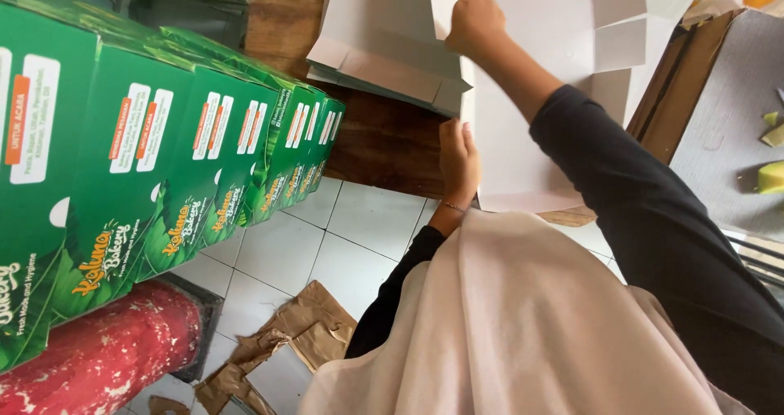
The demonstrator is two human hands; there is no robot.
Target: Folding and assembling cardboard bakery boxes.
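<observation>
Box blank [531, 96]: white die-cut cardboard, lying flat on the wooden bench [384, 141], side flaps only partly raised.
Right hand [474, 23]: I see a closed fist pressing on the far panel.
Left hand [457, 158]: fingers flat and together, bracing the blank's near edge.
Progress: I judge folding barely begun; no walls stand and the lid is unformed.
Done work: a row of finished green boxes [163, 145] stands to my left.
Waiting: more flat blanks [384, 64] beside.
</observation>
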